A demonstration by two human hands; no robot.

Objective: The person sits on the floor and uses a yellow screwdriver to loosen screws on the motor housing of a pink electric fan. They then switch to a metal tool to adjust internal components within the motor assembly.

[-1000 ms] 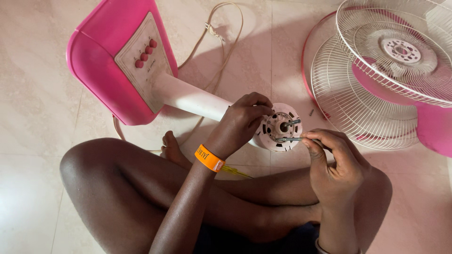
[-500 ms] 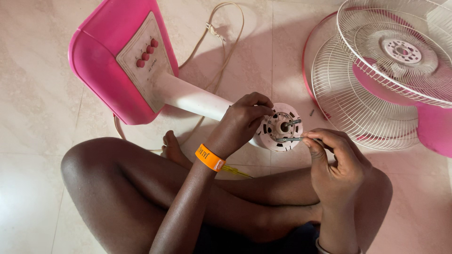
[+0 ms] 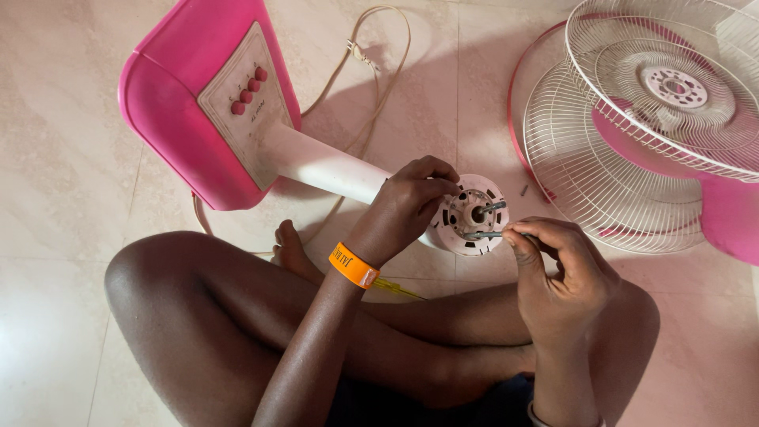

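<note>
I take the round white motor housing as my landmark: it sits at the end of the white fan stem, lying on its side on the pale tiled floor, with its face and short metal shaft turned up toward me.

My left hand is curled over the housing's left edge, fingers closed around its rim and steadying it. An orange wristband sits on that wrist, just below and left of the housing.

My right hand is just right of and below the housing, fingers pinched shut on a thin metal tool whose tip reaches the housing's face just under the shaft. I cannot tell whether it is a screwdriver or a long screw; most of it is hidden in my grip.

Up and left of the housing, the stem runs into the pink fan base, with a white control panel and a row of pink buttons. A beige power cord loops on the floor above the housing.

To the right of the housing lie two white wire fan guards, overlapping, one resting on a pink part. A small dark screw lies on the floor between housing and guards.

My crossed legs are below the housing, with a yellow object partly hidden beneath my left wrist.
</note>
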